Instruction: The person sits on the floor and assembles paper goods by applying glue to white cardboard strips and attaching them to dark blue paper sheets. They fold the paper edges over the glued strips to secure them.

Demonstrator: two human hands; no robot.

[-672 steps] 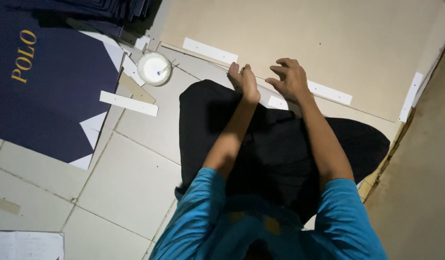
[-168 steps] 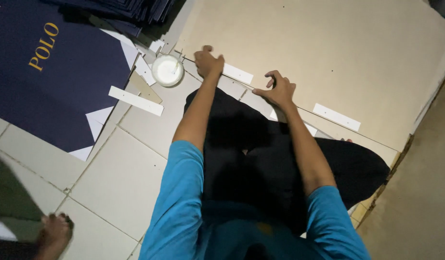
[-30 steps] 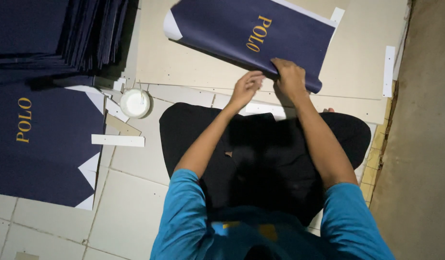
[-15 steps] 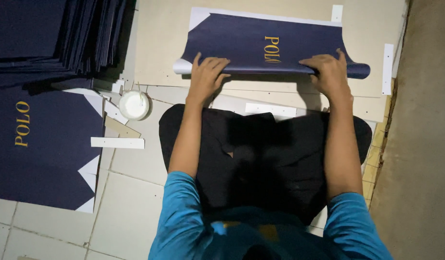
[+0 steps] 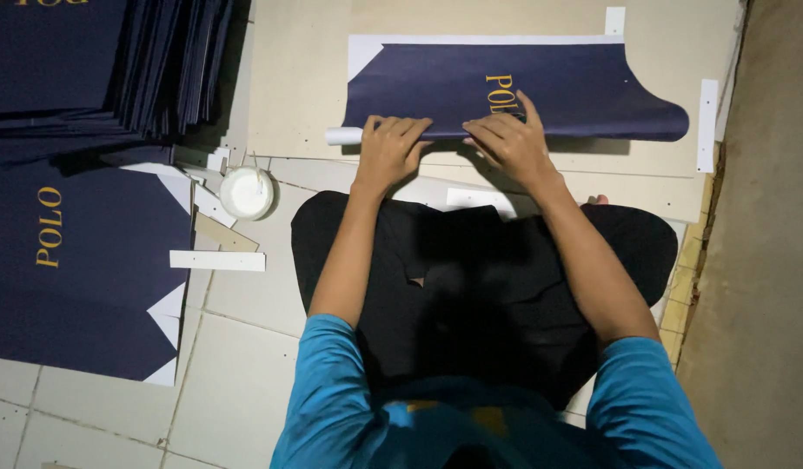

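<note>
Both hands on navy sheet

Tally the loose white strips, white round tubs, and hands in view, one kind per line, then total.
Hands: 2, the left hand and right hand, both pressing the folded navy sheet
Loose white strips: 3
White round tub: 1
Total: 6

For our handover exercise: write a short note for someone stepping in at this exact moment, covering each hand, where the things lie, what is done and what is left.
Left hand and right hand both press the near folded edge of the navy sheet on the beige board.
White cup on the floor tiles to the left; stack of navy sheets far left.
Done: near edge turned over.
Left: crease looks unfinished toward the right end.
</note>
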